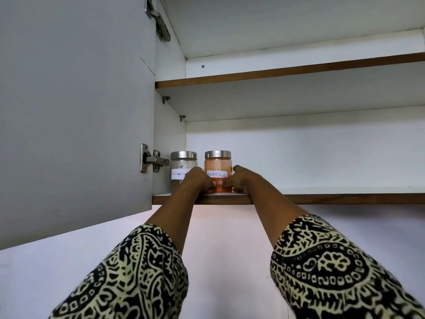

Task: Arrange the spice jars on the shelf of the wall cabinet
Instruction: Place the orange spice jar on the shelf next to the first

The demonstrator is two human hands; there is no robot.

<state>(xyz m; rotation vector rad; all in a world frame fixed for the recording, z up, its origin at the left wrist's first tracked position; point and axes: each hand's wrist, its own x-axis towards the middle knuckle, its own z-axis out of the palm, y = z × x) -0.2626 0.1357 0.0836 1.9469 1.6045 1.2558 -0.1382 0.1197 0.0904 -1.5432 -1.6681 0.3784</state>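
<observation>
Nearest us, 2 sleeves in a black-and-cream paisley print fill the bottom of the view, the left sleeve (pixel 128 277) and the right sleeve (pixel 333 268); from them 2 bare forearms reach up over the brown front edge of the lower shelf (pixel 322 191) of the wall cabinet. There the left hand (pixel 197 180) and the right hand (pixel 239 180) close on the lower half of the red chilli powder jar (pixel 218 163) from either side, fingers curled round the glass with the tips meeting on its front below the handwritten label. This jar stands upright near the shelf's front edge, towards its left end, with orange powder inside and a steel lid on top; whether its base bears fully on the shelf we cannot tell. Just beside it to the left, apart by a narrow gap, stands the cinnamon jar (pixel 182 163), also steel-lidded, its label partly hidden by the left hand. Left of that hangs the open cabinet door (pixel 76 111) on its lower hinge (pixel 153 161); above runs 1 upper shelf (pixel 276 73), and higher up sits the upper hinge (pixel 158 21); a pale wall (pixel 218 249) shows below the cabinet.
</observation>
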